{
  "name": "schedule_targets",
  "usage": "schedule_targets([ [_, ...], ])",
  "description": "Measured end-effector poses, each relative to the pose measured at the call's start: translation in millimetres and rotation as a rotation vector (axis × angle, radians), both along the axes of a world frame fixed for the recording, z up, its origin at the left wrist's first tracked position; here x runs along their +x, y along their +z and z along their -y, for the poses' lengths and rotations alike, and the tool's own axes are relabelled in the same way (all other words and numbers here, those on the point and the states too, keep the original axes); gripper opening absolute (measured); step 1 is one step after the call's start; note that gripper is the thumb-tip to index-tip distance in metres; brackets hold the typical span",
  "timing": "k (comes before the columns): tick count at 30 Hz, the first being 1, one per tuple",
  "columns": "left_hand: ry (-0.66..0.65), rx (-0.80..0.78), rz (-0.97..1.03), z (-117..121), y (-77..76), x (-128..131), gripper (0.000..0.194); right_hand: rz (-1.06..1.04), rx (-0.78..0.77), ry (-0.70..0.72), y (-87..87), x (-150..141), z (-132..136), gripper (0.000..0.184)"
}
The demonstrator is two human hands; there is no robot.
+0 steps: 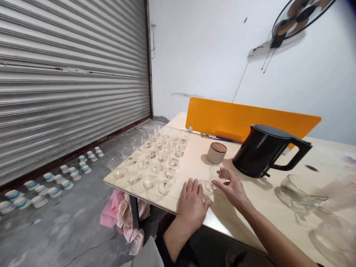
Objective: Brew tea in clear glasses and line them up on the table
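Rows of clear cups (157,168) are set out at nine to ten o'clock on the tabletop (194,155), many with dark bits inside. One clear cup (213,171) stands apart — the right hand (235,191) has its thumb and fingers closed about its side, contents unclear. The left hand (191,204) lies open and flat at seven o'clock, gripping nothing; the black kettle (258,152) sits at two.
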State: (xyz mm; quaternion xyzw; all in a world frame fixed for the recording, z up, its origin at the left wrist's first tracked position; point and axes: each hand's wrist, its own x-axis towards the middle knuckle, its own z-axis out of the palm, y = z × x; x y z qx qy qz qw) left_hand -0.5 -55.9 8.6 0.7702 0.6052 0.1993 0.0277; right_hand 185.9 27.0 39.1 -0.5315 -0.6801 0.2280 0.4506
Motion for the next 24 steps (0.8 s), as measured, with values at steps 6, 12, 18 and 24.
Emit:
schedule_targets([
  [6, -0.025, -0.034, 0.046, 0, -0.2, 1, 0.069, -0.022, 0.108, 0.011, 35.5, -65, -63, 0.067],
  [12, -0.032, -0.033, 0.080, 2, -0.1, -1, 0.067, 0.090, 0.140, -0.116, 21.1, -108, -140, 0.059],
  [18, -0.040, -0.063, 0.124, -1, -3.6, 0, 0.073, 0.052, 0.054, -0.217, -5.3, -112, -186, 0.071],
  [24, -0.057, -0.077, 0.131, -4, -8.4, 1, 0.074, 0.009, 0.009, -0.188, -24.7, -109, -225, 0.076],
])
